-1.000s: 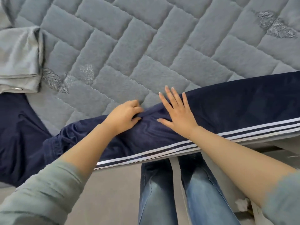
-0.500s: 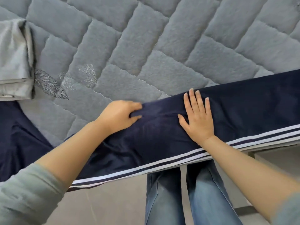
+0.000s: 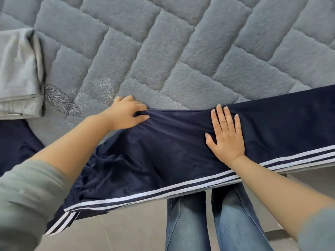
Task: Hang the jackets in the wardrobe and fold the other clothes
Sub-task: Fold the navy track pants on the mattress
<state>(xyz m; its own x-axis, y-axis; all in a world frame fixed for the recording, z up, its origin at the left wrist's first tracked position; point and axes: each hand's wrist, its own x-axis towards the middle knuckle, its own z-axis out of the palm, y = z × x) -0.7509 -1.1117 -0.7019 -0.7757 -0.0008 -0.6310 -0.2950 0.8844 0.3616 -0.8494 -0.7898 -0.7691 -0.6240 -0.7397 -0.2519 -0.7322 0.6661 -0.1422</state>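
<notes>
Navy track pants (image 3: 163, 156) with white side stripes lie stretched along the near edge of the bed, their waist end hanging off at the lower left. My left hand (image 3: 126, 115) pinches the far edge of the fabric, bunching it into small wrinkles. My right hand (image 3: 225, 134) lies flat on the pants further right, fingers straight and pointing away from me. The pants run out of view at the right.
The bed is covered by a grey quilted blanket (image 3: 172, 51). A folded grey garment (image 3: 18, 73) lies at the left edge, with another dark navy garment (image 3: 14, 144) just below it. My legs in blue jeans (image 3: 213, 220) stand on the grey floor (image 3: 117, 230) against the bed.
My right hand has slid rightward along the pants, staying flat. My left hand has kept its pinch on the far edge. The view has shifted a little to the left.
</notes>
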